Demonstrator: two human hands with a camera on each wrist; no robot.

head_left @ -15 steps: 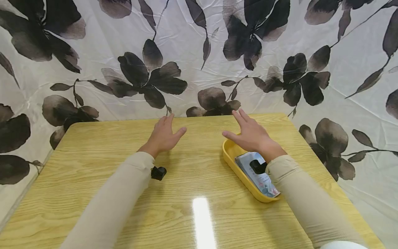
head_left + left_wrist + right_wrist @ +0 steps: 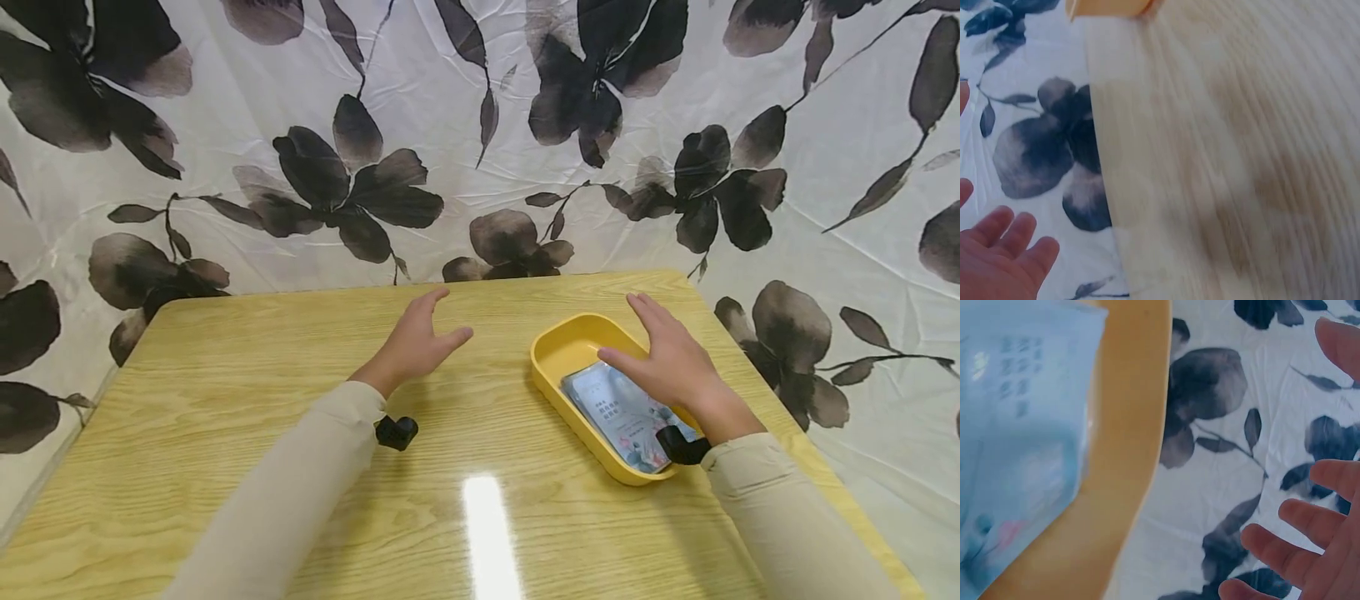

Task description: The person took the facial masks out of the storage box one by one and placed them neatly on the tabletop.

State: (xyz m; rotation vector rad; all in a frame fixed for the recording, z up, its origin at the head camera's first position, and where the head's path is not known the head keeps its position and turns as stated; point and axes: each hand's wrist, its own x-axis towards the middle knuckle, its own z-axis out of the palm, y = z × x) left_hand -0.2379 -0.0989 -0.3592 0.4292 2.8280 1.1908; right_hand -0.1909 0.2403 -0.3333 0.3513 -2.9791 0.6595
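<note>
My left hand (image 2: pixel 414 343) hovers over the wooden table, left of a yellow tray (image 2: pixel 546 385), with its thumb spread from the fingers and nothing held. Above the tray's right side is my right hand (image 2: pixel 671 358), also spread and holding nothing. A pale blue printed packet (image 2: pixel 611 408) lies inside the tray, partly covered by the right hand and the black wrist camera in the head view. The right wrist view shows the packet (image 2: pixel 1022 425) close up, small dark print and a pink patch on it, with the fingers (image 2: pixel 1282 550) apart from it.
The wood-grain table (image 2: pixel 262 358) reaches back to a white cloth (image 2: pixel 465 192) with dark flowers hanging behind it and to the right. A bright light reflection lies on the table near the front. Black cameras sit at both wrists.
My right hand has moved right and a little nearer, uncovering more of the tray and packet. The left hand has shifted slightly right. The head view has shifted a little.
</note>
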